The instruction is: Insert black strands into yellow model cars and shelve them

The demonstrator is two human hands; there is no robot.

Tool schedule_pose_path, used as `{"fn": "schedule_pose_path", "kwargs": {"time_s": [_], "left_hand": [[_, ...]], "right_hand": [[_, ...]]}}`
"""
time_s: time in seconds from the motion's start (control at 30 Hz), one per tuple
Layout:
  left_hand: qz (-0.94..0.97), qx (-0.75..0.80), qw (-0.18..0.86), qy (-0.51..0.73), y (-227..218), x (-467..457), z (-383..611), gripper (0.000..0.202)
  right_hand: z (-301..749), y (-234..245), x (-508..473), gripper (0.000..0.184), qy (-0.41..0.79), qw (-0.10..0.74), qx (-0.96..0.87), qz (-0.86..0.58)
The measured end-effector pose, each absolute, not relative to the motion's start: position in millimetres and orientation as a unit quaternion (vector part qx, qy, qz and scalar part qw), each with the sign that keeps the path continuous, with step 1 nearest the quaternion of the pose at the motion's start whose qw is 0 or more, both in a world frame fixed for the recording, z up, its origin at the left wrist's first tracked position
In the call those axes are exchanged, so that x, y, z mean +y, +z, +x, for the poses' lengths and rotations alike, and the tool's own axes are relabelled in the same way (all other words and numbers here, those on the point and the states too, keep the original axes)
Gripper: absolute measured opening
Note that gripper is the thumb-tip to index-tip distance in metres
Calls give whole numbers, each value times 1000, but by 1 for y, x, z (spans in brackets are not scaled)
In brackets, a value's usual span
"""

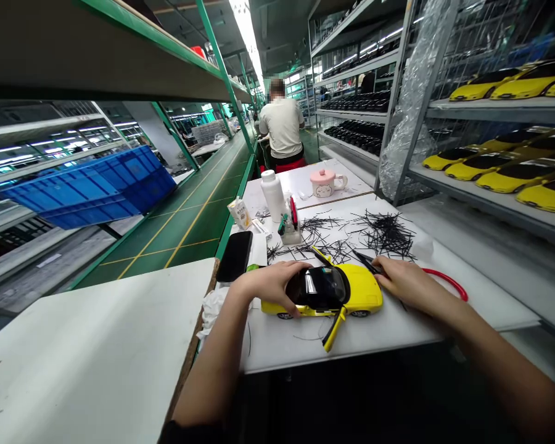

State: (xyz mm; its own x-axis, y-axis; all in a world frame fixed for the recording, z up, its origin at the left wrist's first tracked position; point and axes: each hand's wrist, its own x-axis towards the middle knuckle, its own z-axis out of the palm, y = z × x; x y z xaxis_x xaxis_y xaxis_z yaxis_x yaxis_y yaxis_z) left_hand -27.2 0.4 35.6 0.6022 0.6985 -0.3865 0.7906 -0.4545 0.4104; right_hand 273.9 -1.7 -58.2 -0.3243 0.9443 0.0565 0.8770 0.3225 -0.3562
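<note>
- What's in hand: my left hand [271,287] is cupped over the black roof of a yellow model car [363,290], with its fingers [289,302] wrapped down the near side, holding the car.
- My right hand [409,285] is at the car's nose end, its fingers [382,275] curled and just touching or just beside the yellow body. A dark pointed tool [363,262] lies at the fingertips (from this far off, I can't tell whether they have hold of it).
- The car sits near the front edge of the counter [282,351], about midway along it, between my hands. Its yellow door [333,330] hangs open toward me.
- Toward the back edge lie scattered black strands [386,233], a white plastic bottle [272,196] and a pink mug [326,183].
- A red cord [446,282] curves just beyond my right hand, and a black phone [235,256] lies by the left edge.
- Yellow model cars [504,179] line the shelf to the right, and a co-worker [282,123] sits farther along, facing away.
</note>
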Motion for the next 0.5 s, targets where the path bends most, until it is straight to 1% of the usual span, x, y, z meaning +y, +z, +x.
{"fn": "schedule_pose_path", "kwargs": {"time_s": [0.07,0.1,0.17,0.23,0.27,0.3,0.37,0.43,0.5], "left_hand": [[852,420,307,-58,34,2,-32,98],[852,410,323,-41,32,2,-34,96],[846,398,356,-6,30,2,-40,90],[834,398,382,15,29,2,-45,83],[830,399,390,22,28,2,-46,82],[827,400,394,27,28,1,-47,82],[826,402,394,35,27,1,-48,83],[828,403,388,42,25,0,-47,83],[833,399,381,45,23,0,-47,83]], "right_hand": [[280,-51,1,31,162,157,-792,-567],[282,-46,0,35,192,190,-777,-568],[283,-33,-6,42,291,290,-726,-552],[276,-22,-17,38,404,390,-664,-495],[269,-17,-23,33,451,417,-644,-456],[260,-14,-29,27,484,423,-642,-419],[241,-11,-40,18,496,391,-680,-372],[224,-13,-47,13,466,349,-731,-355],[212,-17,-49,10,433,336,-756,-357]]}}
